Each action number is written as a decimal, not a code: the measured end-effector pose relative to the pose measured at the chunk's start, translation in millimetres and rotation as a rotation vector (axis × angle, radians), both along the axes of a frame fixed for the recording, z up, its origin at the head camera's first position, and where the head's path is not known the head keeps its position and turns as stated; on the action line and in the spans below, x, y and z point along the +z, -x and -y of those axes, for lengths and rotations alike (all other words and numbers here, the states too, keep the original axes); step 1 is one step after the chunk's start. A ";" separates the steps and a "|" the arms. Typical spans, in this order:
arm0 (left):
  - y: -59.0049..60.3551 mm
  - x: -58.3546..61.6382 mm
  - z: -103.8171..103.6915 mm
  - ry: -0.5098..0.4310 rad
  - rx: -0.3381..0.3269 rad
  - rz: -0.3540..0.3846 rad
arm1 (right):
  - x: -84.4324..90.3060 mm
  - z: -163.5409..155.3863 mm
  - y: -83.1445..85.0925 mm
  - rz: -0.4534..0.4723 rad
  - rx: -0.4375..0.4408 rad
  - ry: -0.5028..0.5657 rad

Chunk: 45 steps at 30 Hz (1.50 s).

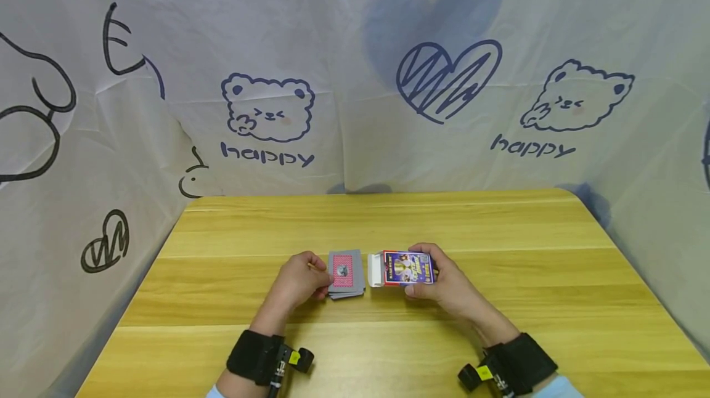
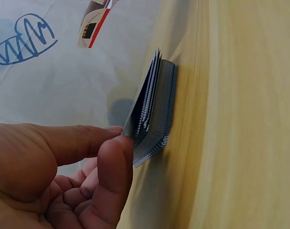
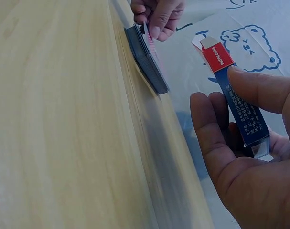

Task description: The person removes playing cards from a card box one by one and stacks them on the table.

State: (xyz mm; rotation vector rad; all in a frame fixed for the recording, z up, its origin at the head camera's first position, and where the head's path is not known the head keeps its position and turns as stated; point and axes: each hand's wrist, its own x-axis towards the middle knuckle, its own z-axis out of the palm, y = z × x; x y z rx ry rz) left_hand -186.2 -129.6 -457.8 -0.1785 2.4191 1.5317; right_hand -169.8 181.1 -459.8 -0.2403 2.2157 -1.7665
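Note:
A deck of playing cards [image 1: 344, 270], red-patterned backs up with pale borders, lies on the wooden table. At its left edge my left hand [image 1: 302, 278] pinches the upper cards between thumb and forefinger. In the left wrist view the uppermost cards [image 2: 144, 95] tilt up from the rest of the deck. Just right of the deck, my right hand [image 1: 444, 284] grips a blue and red playing card box [image 1: 409, 267], its white flap end toward the cards. In the right wrist view the box [image 3: 242, 107] sits between thumb and fingers, raised off the table.
The wooden table [image 1: 249, 225] has rounded far corners. Behind it and at its sides hang pale cloth sheets [image 1: 355, 108] with drawn bears, hearts and letters. Both wrists wear black straps [image 1: 249, 358] with small cameras.

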 end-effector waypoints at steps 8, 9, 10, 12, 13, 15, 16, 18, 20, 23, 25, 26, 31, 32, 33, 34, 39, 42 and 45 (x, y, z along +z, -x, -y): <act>-1.8 0.8 -0.5 0.069 -0.016 -0.012 | -2.0 -0.7 1.4 -0.003 -0.019 -0.022; -1.9 0.6 -0.5 0.073 -0.016 -0.012 | -1.8 -0.7 1.4 -0.003 -0.018 -0.022; -1.9 0.3 -0.5 0.075 -0.017 -0.011 | -1.8 -0.7 1.4 -0.004 -0.017 -0.020; -1.9 0.0 -0.4 0.075 -0.017 -0.008 | -1.0 -0.4 1.0 -0.003 -0.017 -0.017; -1.9 -0.2 -0.2 0.074 -0.018 -0.007 | -0.6 -0.4 0.9 -0.005 -0.014 -0.018; -1.8 -0.4 0.0 0.070 -0.021 -0.002 | 0.1 0.1 0.3 -0.003 -0.010 -0.009; -1.7 -0.3 0.1 0.069 -0.021 0.000 | 0.3 0.3 0.1 -0.002 -0.011 -0.007; -1.7 0.2 0.5 0.083 -0.019 -0.002 | 0.7 0.8 -0.4 -0.002 -0.009 -0.007; -1.5 0.8 0.5 0.108 -0.016 -0.009 | 0.2 1.8 -0.8 0.001 -0.012 0.000; -2.0 2.1 -0.3 0.174 -0.016 -0.051 | -1.4 2.7 -1.0 -0.006 -0.004 -0.006; -3.0 4.4 -2.6 0.196 -0.019 -0.094 | -3.1 3.4 -0.8 -0.007 -0.002 -0.005; -4.0 6.4 -4.7 0.205 -0.023 -0.118 | -3.7 3.6 -0.6 -0.010 0.004 -0.006; -13.2 22.8 -22.4 0.174 -0.077 -0.225 | -6.4 5.2 -1.1 -0.017 0.026 0.007; -15.5 25.2 -26.5 0.172 -0.097 -0.238 | -7.0 5.8 -1.3 -0.016 0.034 0.011; -17.6 27.2 -30.4 0.169 -0.116 -0.248 | -7.2 6.7 -1.8 -0.013 0.037 0.015; -19.4 28.2 -34.1 0.167 -0.134 -0.254 | -7.5 7.7 -2.4 -0.007 0.039 0.019; -23.3 23.3 -45.9 0.190 -0.198 -0.280 | -7.4 12.0 -4.9 0.006 0.045 0.034; -24.2 18.2 -49.6 0.201 -0.214 -0.285 | -7.7 13.2 -5.9 -0.004 0.054 0.035; -25.3 14.3 -52.0 0.196 -0.222 -0.261 | -8.2 13.6 -6.8 -0.010 0.074 0.037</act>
